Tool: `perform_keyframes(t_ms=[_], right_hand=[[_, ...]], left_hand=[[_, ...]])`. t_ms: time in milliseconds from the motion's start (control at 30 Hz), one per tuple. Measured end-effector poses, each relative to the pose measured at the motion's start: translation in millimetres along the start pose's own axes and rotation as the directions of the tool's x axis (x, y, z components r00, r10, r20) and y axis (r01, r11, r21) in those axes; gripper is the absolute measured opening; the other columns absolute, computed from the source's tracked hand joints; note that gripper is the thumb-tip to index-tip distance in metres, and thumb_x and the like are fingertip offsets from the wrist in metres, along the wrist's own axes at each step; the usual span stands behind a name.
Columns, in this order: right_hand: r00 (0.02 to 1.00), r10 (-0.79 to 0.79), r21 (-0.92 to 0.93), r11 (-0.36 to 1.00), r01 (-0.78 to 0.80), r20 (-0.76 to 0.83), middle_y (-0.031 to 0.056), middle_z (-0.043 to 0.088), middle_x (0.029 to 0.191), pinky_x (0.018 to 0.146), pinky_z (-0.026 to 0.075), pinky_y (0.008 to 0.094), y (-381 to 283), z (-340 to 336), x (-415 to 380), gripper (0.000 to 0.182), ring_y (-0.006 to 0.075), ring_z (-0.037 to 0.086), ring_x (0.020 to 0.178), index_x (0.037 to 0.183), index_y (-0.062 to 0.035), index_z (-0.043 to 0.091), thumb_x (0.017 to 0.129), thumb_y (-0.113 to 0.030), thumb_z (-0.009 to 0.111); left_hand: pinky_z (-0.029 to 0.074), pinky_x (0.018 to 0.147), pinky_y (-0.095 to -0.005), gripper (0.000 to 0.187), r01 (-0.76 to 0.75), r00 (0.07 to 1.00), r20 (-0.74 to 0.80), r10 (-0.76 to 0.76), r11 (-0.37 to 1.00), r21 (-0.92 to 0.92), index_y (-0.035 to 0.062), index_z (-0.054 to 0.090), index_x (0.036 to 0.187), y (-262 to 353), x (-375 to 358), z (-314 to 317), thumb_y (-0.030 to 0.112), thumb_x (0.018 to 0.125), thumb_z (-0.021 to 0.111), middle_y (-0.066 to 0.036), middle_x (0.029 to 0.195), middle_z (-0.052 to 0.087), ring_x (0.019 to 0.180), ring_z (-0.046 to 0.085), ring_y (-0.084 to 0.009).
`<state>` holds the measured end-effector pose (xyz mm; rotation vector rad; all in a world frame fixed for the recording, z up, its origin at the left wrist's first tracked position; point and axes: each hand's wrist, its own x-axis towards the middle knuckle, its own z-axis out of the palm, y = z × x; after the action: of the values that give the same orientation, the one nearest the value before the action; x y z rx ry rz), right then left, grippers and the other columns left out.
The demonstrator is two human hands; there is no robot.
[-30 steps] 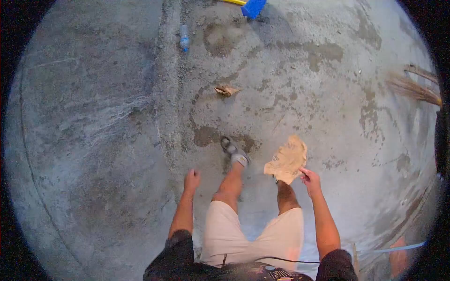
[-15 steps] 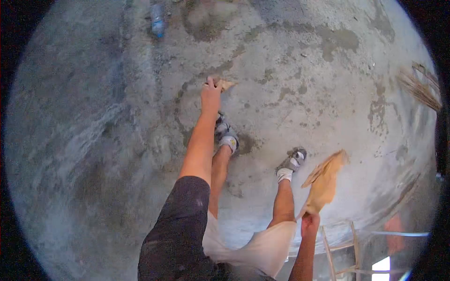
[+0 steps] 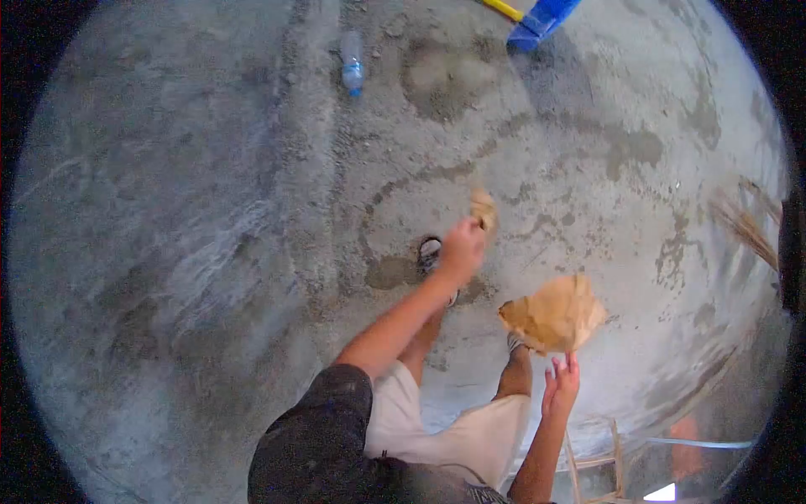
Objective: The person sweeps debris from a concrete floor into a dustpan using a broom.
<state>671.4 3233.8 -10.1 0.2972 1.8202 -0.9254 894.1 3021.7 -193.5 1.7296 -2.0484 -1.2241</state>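
Note:
My left hand (image 3: 463,249) reaches across in front of me, closed on a small crumpled piece of brown paper (image 3: 484,210) that juts past the fingers and is blurred. Nearer my body on the right, my right hand (image 3: 561,386) pinches the lower edge of a larger, creased sheet of brown paper (image 3: 554,315) between a few fingertips. That sheet fans out above the hand and covers part of my right foot. Both pieces are held off the floor, apart from each other.
Damp patches mark the rough concrete floor (image 3: 210,294). A plastic bottle (image 3: 352,65) lies at the upper left. A blue tool with a yellow handle (image 3: 541,23) is at the top edge. Twig bristles (image 3: 743,227) are at far right, a wooden ladder-like frame (image 3: 596,462) at lower right.
My left hand has moved right and closer with its paper piece. The right hand's sheet has swung up and left and now spreads wide. The blue tool has come into view.

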Motion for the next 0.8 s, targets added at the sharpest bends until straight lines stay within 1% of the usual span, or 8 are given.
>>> perform_keyframes(t_ms=[100, 267, 500, 633, 700, 733, 767, 800], right_hand=[[0.988, -0.152, 0.285, 0.947, 0.148, -0.008, 0.0088, 0.036, 0.135, 0.09, 0.04, 0.0439, -70.8, 68.2, -19.4, 0.06, 0.0236, 0.045, 0.111, 0.134, -0.0019, 0.029, 0.085, -0.02, 0.059], [0.96, -0.259, 0.374, 0.905, 0.202, 0.107, 0.0101, 0.039, 0.132, 0.096, 0.038, 0.0429, -126.9, 131.0, -11.3, 0.056, 0.0267, 0.043, 0.117, 0.132, -0.0025, 0.03, 0.086, -0.016, 0.058], [0.97, -0.191, 0.336, 0.932, 0.132, 0.147, 0.0085, 0.056, 0.104, 0.083, 0.046, 0.0317, -172.5, 164.2, 64.9, 0.036, 0.0196, 0.056, 0.093, 0.115, -0.0042, 0.043, 0.083, -0.007, 0.059], [0.987, -0.158, 0.184, 0.971, 0.152, 0.014, 0.0092, 0.058, 0.098, 0.075, 0.047, 0.0268, -203.9, 153.4, 93.4, 0.026, 0.016, 0.056, 0.083, 0.109, -0.0011, 0.049, 0.083, -0.003, 0.052], [0.987, -0.147, 0.234, 0.96, 0.157, -0.061, 0.0099, 0.058, 0.098, 0.076, 0.048, 0.0265, -198.1, 122.9, 118.4, 0.028, 0.0162, 0.056, 0.084, 0.111, 0.0002, 0.048, 0.084, -0.003, 0.05], [0.986, -0.145, 0.271, 0.949, 0.163, -0.085, 0.0108, 0.058, 0.099, 0.076, 0.048, 0.0263, -190.4, 104.5, 129.7, 0.03, 0.0165, 0.056, 0.084, 0.113, 0.0009, 0.047, 0.084, -0.003, 0.049], [0.976, -0.151, 0.255, 0.949, 0.187, -0.154, 0.0117, 0.057, 0.101, 0.077, 0.048, 0.0263, -187.0, 98.3, 131.3, 0.031, 0.0174, 0.056, 0.086, 0.115, 0.0015, 0.046, 0.084, -0.004, 0.049], [0.962, -0.154, 0.231, 0.951, 0.206, -0.224, 0.0126, 0.057, 0.103, 0.078, 0.049, 0.0262, -189.4, 89.6, 129.2, 0.033, 0.0182, 0.056, 0.089, 0.116, 0.0021, 0.045, 0.085, -0.005, 0.049]], left_hand=[[0.044, 0.071, -0.0431, 0.018, -0.232, 0.972, -0.011, 0.233, 0.958, -0.169, 0.0049, 0.058, 0.082, 96.8, -24.1, -46.5, 0.008, 0.065, 0.062, -0.016, 0.097, 0.056, 0.084, 0.055, -0.0353], [0.041, 0.078, -0.0427, 0.023, -0.311, 0.946, -0.024, 0.324, 0.88, -0.359, 0.0063, 0.057, 0.086, 214.6, -12.9, -119.3, 0.009, 0.064, 0.064, -0.013, 0.105, 0.054, 0.091, 0.053, -0.032], [0.042, 0.078, -0.041, 0.032, -0.36, 0.888, 0.141, 0.439, 0.851, -0.383, 0.0046, 0.056, 0.097, 213.3, 52.9, -103.3, 0.016, 0.068, 0.064, -0.014, 0.112, 0.054, 0.095, 0.054, -0.0318], [0.043, 0.071, -0.0426, 0.032, -0.524, 0.852, -0.126, 0.508, 0.831, -0.187, 0.0057, 0.058, 0.092, 148.8, 124.5, -118.0, 0.026, 0.068, 0.065, -0.014, 0.096, 0.058, 0.087, 0.055, -0.0312], [0.042, 0.069, -0.045, 0.025, -0.342, 0.939, -0.005, 0.343, 0.937, -0.069, 0.0052, 0.059, 0.083, 68.7, 172.4, -123.1, 0.024, 0.068, 0.065, -0.015, 0.09, 0.058, 0.083, 0.055, -0.0329], [0.042, 0.068, -0.0459, 0.022, -0.054, 0.998, 0.028, 0.052, 0.992, 0.11, 0.0043, 0.058, 0.079, 15.2, 197.0, -111.4, 0.023, 0.068, 0.063, -0.017, 0.086, 0.056, 0.083, 0.054, -0.0345], [0.042, 0.069, -0.0462, 0.025, 0.201, 0.979, -0.093, -0.181, 0.933, 0.298, 0.0036, 0.058, 0.08, -17.1, 221.4, -121.0, 0.025, 0.069, 0.063, -0.018, 0.085, 0.055, 0.082, 0.053, -0.0363], [0.042, 0.073, -0.0479, 0.03, 0.268, 0.956, -0.175, -0.235, 0.941, 0.204, 0.0019, 0.059, 0.082, -69.4, 234.4, -126.6, 0.03, 0.072, 0.062, -0.019, 0.088, 0.056, 0.085, 0.053, -0.0372]])
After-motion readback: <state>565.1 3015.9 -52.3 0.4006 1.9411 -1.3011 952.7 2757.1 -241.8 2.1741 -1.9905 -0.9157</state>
